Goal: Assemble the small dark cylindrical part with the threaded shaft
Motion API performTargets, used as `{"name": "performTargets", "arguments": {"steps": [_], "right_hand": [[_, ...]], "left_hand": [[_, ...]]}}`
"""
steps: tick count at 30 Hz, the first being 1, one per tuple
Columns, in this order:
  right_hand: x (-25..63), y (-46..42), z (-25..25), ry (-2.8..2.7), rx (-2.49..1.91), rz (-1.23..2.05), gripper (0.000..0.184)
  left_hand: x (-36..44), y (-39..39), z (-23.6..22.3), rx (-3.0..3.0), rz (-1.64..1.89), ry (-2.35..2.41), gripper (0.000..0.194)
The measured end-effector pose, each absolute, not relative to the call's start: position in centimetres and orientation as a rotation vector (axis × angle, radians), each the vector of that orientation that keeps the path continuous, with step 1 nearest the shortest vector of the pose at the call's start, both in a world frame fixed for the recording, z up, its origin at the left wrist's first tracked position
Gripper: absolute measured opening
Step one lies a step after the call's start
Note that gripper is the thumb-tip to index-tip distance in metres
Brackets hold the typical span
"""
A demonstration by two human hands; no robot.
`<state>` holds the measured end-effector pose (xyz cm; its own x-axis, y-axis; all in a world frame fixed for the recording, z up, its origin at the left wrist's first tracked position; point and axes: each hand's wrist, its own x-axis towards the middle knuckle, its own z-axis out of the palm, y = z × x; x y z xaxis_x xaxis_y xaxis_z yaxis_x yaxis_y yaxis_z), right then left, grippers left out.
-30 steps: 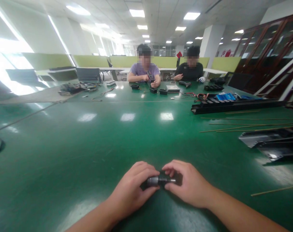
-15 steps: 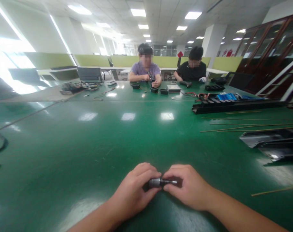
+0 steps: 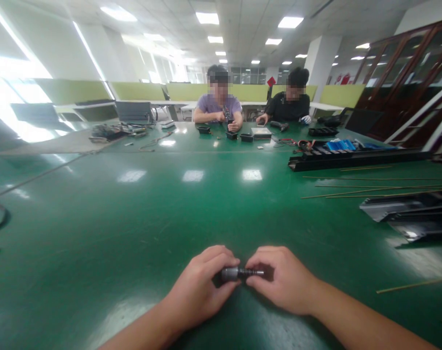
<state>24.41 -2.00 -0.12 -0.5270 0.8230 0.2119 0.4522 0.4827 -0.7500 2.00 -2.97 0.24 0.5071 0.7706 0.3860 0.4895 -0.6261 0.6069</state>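
Near the front of the green table, my left hand [image 3: 206, 277] is closed around the thick grey body of a small cylindrical part [image 3: 229, 274]. A dark, ribbed shaft with a thin silver tip runs from that body toward the right. Around this shaft curl the thumb and fingers of my right hand [image 3: 284, 277], with the tip lying inside the curl. The part is held level. Its left end is hidden in my left palm.
Black metal channels [image 3: 421, 211] and thin yellowish rods [image 3: 374, 187] lie on the right of the green table [image 3: 162, 209]. Across it sit two co-workers among black boxes [image 3: 231, 135], a drill-like tool [image 3: 279, 126] and cables. A dark cable [image 3: 2, 218] is at left.
My left hand and the part have shifted slightly left, widening the gap between my hands. Across the table, the co-worker in black has moved a hand onto a flat, phone-like object.
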Motion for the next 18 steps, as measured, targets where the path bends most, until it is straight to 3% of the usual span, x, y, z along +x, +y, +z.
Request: {"name": "performTargets", "arguments": {"steps": [18], "right_hand": [[24.72, -2.04, -0.33, -2.196, -1.052, 0.829, 0.006]], "left_hand": [[1.69, -3.12, 0.27, 2.381, 0.947, 1.069, 0.019]]}}
